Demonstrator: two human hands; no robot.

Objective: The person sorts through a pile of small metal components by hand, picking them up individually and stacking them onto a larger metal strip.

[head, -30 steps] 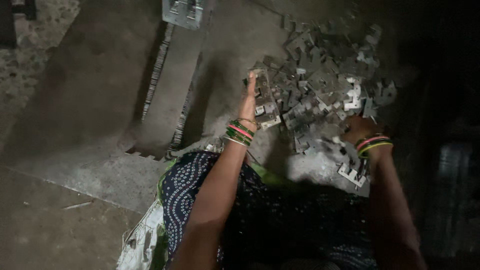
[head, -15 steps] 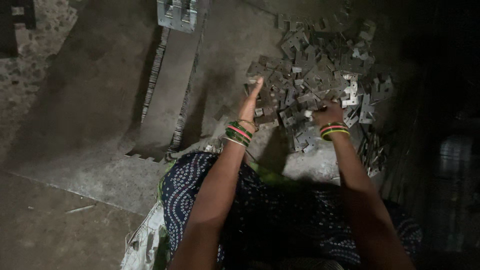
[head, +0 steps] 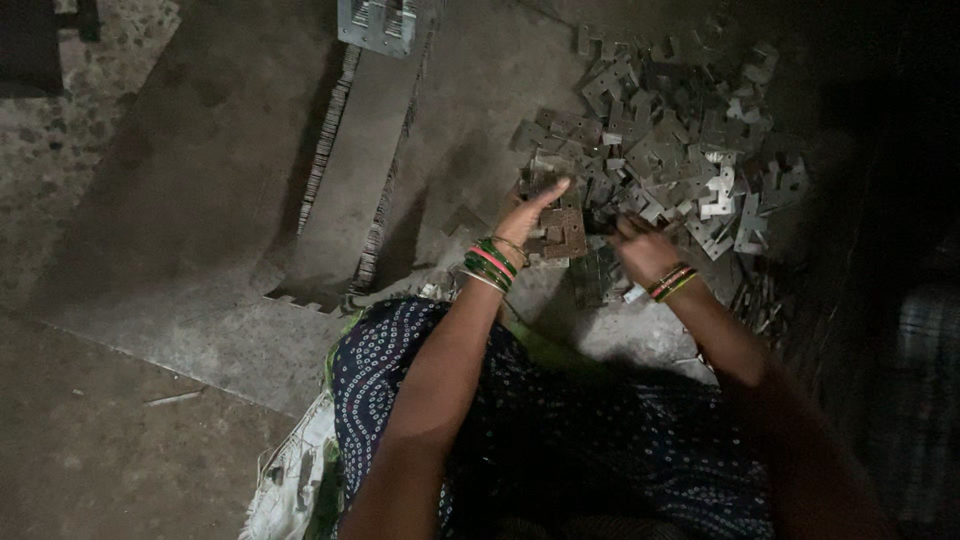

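Among metal plates [head: 660,150], both hands [head: 640,250]

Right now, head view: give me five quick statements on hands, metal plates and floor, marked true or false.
1. Both hands are at the pile of metal plates. True.
2. The left hand holds a stack of plates. True.
3. The right hand is raised clear of the pile. False: it is down among the plates.
4. Both wrists are bare. False: each wears coloured bangles.
5. The plates lie in a tray. False: they lie loose on the floor.
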